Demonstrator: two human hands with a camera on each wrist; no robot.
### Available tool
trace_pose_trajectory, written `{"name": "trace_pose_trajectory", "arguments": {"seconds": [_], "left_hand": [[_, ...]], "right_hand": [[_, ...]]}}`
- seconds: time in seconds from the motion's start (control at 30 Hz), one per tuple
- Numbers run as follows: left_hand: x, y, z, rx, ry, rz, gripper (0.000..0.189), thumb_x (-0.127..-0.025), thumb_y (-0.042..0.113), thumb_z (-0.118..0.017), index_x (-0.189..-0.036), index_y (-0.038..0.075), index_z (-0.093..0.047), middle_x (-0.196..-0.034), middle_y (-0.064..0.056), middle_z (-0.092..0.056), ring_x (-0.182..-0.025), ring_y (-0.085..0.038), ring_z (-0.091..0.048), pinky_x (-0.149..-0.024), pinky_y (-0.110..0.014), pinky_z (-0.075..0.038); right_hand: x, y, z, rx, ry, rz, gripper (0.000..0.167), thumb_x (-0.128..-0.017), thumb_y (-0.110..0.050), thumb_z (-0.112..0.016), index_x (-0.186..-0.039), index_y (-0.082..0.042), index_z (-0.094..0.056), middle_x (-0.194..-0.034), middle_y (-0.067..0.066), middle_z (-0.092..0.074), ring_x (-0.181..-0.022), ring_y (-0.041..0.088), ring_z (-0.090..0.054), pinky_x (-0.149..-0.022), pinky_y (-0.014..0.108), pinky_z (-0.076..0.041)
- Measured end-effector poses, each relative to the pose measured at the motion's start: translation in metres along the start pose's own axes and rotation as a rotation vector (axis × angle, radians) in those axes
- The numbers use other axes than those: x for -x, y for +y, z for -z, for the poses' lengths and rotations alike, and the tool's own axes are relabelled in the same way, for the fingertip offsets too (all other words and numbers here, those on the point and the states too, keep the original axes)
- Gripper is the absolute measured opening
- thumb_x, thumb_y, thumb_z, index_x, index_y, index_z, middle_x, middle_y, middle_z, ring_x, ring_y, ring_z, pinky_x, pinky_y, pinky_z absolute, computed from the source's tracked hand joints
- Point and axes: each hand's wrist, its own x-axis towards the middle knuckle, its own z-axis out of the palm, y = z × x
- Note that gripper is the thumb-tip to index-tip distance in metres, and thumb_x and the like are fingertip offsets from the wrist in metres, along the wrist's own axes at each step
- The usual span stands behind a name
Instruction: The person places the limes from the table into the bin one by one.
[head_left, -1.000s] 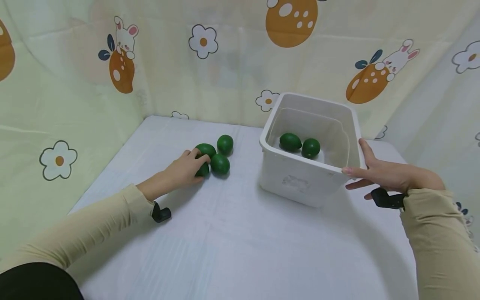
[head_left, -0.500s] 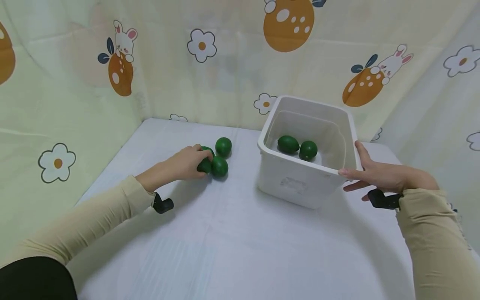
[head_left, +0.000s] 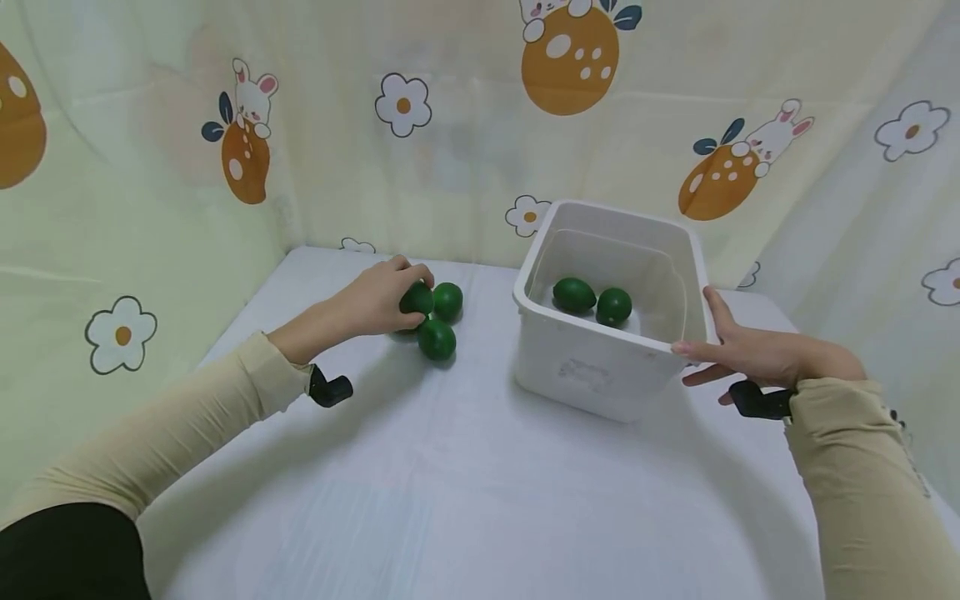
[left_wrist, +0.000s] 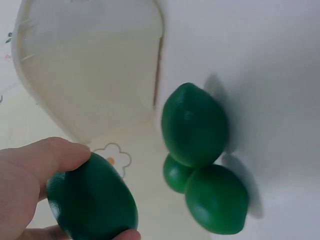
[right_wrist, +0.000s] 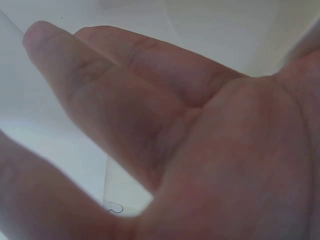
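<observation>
My left hand [head_left: 386,298] grips a green lime [left_wrist: 95,200], thumb and fingers around its sides, raised above the others. Below and beside it on the white cloth sit three more limes, the near one [head_left: 437,339] in front, a far one [head_left: 447,302] behind, and one mostly hidden under the hand. A white plastic bin [head_left: 585,367] stands to the right with two limes inside, a left one [head_left: 574,295] and a right one [head_left: 614,307]. Against the bin's right side rests my right hand [head_left: 772,354], fingers extended, thumb at the front corner of the rim.
The white-covered table [head_left: 510,500] stretches toward the near side. A cream curtain [head_left: 465,167] printed with flowers and rabbits hangs behind the table and along both sides. The bin stands close to the back curtain.
My left hand has closed around one lime of the group and lifted it up off the cloth. The right hand stays at the bin; the whole view has shifted slightly.
</observation>
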Motion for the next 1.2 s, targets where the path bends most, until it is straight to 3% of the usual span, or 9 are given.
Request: {"name": "trace_pose_trajectory", "arguments": {"seconds": [0.3,0.6,0.9,1.2], "left_hand": [[-0.009,0.008,0.013,0.009,0.062,-0.006,0.045,-0.083,0.024,-0.069,-0.123,0.013,-0.054,-0.122,-0.016,-0.051,-0.101,-0.031,-0.054,-0.083,-0.041,-0.050],[-0.021,0.018,0.022,0.034,0.108,-0.003,0.044,-0.085,0.027,-0.067,-0.125,0.017,-0.053,-0.126,-0.013,-0.047,-0.104,-0.027,-0.051,-0.087,-0.040,-0.048],[-0.030,0.040,0.028,0.116,0.307,-0.056,0.043,-0.085,0.027,-0.068,-0.124,0.018,-0.053,-0.128,-0.010,-0.048,-0.108,-0.024,-0.052,-0.091,-0.038,-0.048],[-0.039,0.056,0.027,0.191,0.389,-0.135,0.044,-0.084,0.025,-0.069,-0.125,0.018,-0.053,-0.127,-0.007,-0.047,-0.109,-0.021,-0.051,-0.091,-0.033,-0.049]], "right_hand": [[-0.003,0.000,0.001,0.005,-0.009,0.012,0.104,-0.096,-0.048,-0.046,-0.127,-0.032,0.052,-0.149,0.037,0.001,-0.127,0.044,-0.046,-0.081,0.050,-0.053],[-0.002,0.000,0.000,-0.003,-0.006,0.007,0.104,-0.096,-0.048,-0.047,-0.128,-0.033,0.050,-0.150,0.035,0.001,-0.126,0.045,-0.047,-0.080,0.050,-0.053],[0.001,0.001,0.000,-0.015,-0.002,0.009,0.102,-0.097,-0.045,-0.048,-0.128,-0.038,0.049,-0.150,0.033,-0.001,-0.125,0.044,-0.049,-0.080,0.051,-0.053],[0.000,0.000,0.000,-0.009,-0.002,-0.004,0.104,-0.096,-0.046,-0.048,-0.128,-0.036,0.050,-0.150,0.034,-0.002,-0.126,0.043,-0.049,-0.081,0.049,-0.053]]}}
